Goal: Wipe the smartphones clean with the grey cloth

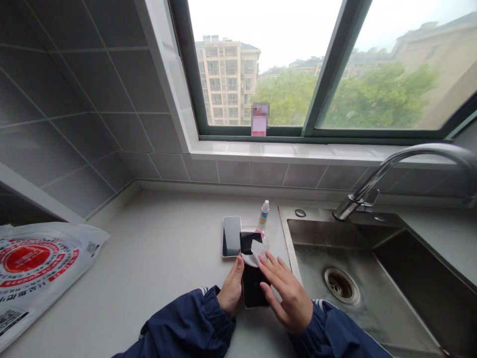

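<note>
hands [261,291] on black phone [253,283]; white wipe [257,247] atop; sink [372,278] bare.

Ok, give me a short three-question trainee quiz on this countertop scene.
1. True or false: the left hand steadies the dark phone at its edge.
2. What does the right hand press on that phone? A) a sponge B) a white wipe C) a brush
3. Fill in: the small spray bottle stands between the second phone and the ____.

Key:
1. True.
2. B, the white wipe, under the fingertips.
3. Sink, just off its left rim.
</note>
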Available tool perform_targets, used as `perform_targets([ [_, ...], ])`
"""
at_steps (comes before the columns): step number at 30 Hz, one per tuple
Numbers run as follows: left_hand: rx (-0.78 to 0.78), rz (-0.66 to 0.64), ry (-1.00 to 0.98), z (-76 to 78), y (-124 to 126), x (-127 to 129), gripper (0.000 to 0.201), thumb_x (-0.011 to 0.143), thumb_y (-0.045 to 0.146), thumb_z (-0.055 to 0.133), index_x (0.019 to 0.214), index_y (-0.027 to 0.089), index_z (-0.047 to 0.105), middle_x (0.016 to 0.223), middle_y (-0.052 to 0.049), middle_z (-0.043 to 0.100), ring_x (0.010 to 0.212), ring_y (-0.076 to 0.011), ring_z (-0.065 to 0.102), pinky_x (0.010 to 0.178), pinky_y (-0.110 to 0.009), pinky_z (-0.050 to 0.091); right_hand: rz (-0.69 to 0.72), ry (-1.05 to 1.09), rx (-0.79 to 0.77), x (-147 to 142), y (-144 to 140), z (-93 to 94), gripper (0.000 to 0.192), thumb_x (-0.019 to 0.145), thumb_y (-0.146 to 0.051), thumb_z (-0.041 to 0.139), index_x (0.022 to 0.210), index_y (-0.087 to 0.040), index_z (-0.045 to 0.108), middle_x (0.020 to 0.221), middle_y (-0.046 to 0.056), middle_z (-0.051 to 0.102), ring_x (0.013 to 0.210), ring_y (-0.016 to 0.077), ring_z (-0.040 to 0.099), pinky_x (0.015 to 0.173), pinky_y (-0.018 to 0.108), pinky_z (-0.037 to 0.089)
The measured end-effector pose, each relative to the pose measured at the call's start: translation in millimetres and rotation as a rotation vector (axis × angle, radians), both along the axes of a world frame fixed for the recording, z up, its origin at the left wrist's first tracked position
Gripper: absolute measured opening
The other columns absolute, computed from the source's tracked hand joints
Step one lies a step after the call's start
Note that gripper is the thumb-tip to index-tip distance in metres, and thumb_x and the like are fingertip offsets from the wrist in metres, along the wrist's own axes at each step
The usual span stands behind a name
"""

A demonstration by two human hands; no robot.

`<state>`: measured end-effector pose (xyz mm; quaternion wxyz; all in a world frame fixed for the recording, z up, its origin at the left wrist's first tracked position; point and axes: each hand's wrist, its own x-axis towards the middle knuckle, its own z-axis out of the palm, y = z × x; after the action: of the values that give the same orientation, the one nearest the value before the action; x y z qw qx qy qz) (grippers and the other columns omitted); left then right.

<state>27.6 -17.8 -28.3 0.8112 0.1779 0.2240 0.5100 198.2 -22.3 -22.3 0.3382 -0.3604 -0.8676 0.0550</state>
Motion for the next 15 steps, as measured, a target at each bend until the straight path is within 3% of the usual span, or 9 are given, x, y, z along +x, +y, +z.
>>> perform_targets([
  [4,0.004,-0.005,-0.096,3.0,1.4,-0.6,0.068,0.093,0.060,0.035,0.137,0.012,0.050,0.133,-0.016,0.060,0.131,-0.0290,0.048,0.116,-0.042,0.026,0.067,0.063,-0.038,-0.3,-1.3,3.3,0.047,0.093,-0.011,0.048,0.140,-0.016,0.049,0.140,0.012,0.054,0.139,0.0274,0.040,0.108,0.048,0.044],
  [10,-0.030,0.056,-0.127,11.9,1.5,-1.1,0.073,0.092,0.062,0.035,0.146,0.014,0.037,0.132,-0.017,0.060,0.125,-0.0327,0.053,0.111,-0.047,0.030,0.183,0.165,-0.068,-3.6,-5.6,7.1,0.041,0.091,-0.006,0.053,0.131,-0.017,0.055,0.128,0.011,0.064,0.132,0.0254,0.049,0.104,0.042,0.051],
  [15,-0.020,0.027,-0.164,15.1,1.3,-0.4,0.073,0.092,0.062,0.032,0.148,0.015,0.033,0.136,-0.018,0.056,0.124,-0.0333,0.053,0.108,-0.048,0.034,0.079,0.220,-0.054,-7.7,-6.4,3.7,0.039,0.090,-0.005,0.056,0.127,-0.018,0.057,0.135,0.013,0.057,0.127,0.0251,0.054,0.102,0.041,0.053],
])
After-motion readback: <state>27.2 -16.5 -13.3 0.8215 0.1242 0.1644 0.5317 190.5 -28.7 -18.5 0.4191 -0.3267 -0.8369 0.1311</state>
